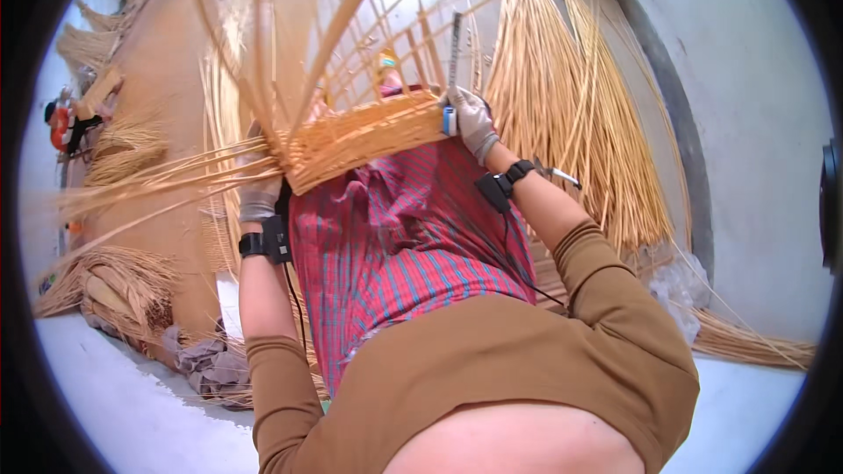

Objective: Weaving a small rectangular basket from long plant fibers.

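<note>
A shallow woven wicker basket [364, 136] rests at my lap, above a red-and-blue checked cloth [413, 211]. Long loose canes rise from its far side and fan out from its left end. My left hand [257, 189], in a pale glove, grips that left end; canes partly hide its fingers. At the basket's right end, my gloved right hand [474, 123] is closed around a tape measure [450, 120] with a blue-and-white case. Its grey marked blade [455, 48] stands upright beside the basket's upright canes.
Large bundles of long straw-coloured canes [571, 123] lean at the right. More cane bundles [123, 285] lie at the left, near a grey cloth [211, 364]. An orange-and-black tool [63, 127] is at the far left. Clear plastic [680, 294] lies at the right.
</note>
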The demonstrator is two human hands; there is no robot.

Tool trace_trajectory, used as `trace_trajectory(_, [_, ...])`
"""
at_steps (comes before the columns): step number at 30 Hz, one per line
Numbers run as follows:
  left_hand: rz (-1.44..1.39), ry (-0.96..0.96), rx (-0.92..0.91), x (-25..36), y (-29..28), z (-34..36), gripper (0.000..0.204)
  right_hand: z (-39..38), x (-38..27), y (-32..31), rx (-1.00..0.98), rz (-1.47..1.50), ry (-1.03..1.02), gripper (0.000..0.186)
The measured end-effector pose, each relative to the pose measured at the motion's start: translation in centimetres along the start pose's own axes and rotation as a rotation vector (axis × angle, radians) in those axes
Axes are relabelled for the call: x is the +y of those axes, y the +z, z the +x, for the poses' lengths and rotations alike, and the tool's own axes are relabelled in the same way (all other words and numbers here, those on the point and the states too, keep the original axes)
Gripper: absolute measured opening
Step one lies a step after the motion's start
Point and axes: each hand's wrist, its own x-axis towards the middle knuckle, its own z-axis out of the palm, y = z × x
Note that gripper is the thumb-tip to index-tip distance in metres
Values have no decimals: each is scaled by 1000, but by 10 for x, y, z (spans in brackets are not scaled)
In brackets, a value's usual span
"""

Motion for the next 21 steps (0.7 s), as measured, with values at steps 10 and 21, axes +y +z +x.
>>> trace_trajectory(10, [-1937,-865,530,101,-32,-61,35,-153,-60,-12,-121,-138,183,26])
trace_trajectory(21, [-402,0,-154,259,-132,81,96,4,-67,28,-430,-1719,-579,109])
